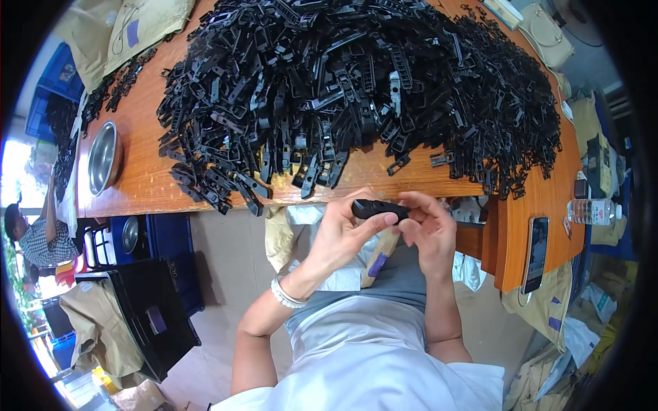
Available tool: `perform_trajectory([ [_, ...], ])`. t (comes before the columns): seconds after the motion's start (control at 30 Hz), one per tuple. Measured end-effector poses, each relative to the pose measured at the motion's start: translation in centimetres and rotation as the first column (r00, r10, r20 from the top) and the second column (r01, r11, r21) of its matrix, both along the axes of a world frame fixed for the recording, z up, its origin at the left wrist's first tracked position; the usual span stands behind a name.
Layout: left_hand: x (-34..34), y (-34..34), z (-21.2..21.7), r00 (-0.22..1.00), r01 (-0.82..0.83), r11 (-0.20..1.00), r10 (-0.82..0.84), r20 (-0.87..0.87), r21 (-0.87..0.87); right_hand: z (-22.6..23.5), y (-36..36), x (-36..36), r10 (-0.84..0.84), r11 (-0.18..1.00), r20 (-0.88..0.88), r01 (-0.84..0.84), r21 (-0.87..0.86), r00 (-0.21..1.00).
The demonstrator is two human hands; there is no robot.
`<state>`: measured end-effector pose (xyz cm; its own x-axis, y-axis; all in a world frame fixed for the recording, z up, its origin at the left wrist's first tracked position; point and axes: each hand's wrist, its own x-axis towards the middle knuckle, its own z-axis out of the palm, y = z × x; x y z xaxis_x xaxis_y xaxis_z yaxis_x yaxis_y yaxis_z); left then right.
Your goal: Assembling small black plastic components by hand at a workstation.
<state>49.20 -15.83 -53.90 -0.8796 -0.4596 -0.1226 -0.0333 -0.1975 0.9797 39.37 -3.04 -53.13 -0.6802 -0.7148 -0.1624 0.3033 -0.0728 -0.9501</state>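
Observation:
Just off the table's near edge, my left hand point(340, 234) is closed round a long, dark black plastic part point(375, 207), its thumb lying along the near side. My right hand point(430, 231) has its fingertips pinched at the part's right end, where they hide some of it. Both hands are above my lap. Beyond them a large heap of black plastic parts point(295, 89), some like slotted frames and others like clips, spreads across the wooden table point(140, 185). Several loose pieces lie along the heap's near side.
A metal bowl point(103, 159) stands at the table's left. On the right are a phone point(536, 253) and a clear bottle point(593, 212). A black crate point(156, 318) is at lower left. Another person point(44, 240) is at far left.

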Motion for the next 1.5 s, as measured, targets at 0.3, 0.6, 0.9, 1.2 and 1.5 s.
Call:
perform_trajectory([
  [0.3,-2.6,-6.7,2.6,0.998,-0.062,0.905,0.043,-0.055,-0.42,-0.7,-0.5,-0.2,-0.098,0.991,-0.107,0.088,-0.099,0.989],
  [0.6,-6.0,-16.7,3.7,0.95,0.28,-0.369,0.24,0.201,-0.886,-1.0,0.6,-0.4,-0.047,0.999,-0.107,0.045,-0.022,0.993],
  [0.9,-0.8,-14.7,5.8,0.957,-0.184,0.339,0.275,-0.09,-0.923,-1.3,-0.6,-0.6,-0.002,1.0,-0.072,0.004,0.026,0.997],
  [1.2,1.0,-6.2,3.2,0.976,0.078,0.997,-0.073,0.207,-0.013,0.0,-1.2,-0.8,0.111,0.988,-0.499,-0.149,-0.036,0.859],
  [1.5,1.8,-4.4,3.5,0.919,0.329,0.929,-0.273,0.284,-0.171,0.2,-0.8,0.4,0.074,0.995,-0.704,-0.103,0.002,0.707],
])
